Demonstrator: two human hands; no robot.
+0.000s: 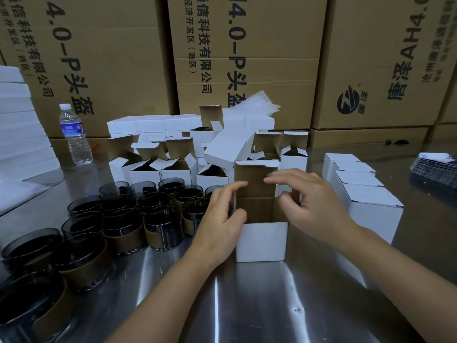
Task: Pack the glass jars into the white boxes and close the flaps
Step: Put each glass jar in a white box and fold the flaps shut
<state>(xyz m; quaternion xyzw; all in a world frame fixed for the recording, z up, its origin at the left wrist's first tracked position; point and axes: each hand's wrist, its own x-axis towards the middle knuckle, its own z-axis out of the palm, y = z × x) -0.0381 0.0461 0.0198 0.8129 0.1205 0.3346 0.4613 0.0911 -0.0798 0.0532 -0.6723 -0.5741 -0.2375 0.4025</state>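
Nearby, glass jars crowd left of the open box

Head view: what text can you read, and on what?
"4.0-P头盔": left carton, printed sideways.
"科技有限公司", "开发区(西区)": middle carton.
"AH4.0": right carton.
Water bottle label, card stack: too blurred.
White box in hand: no print.
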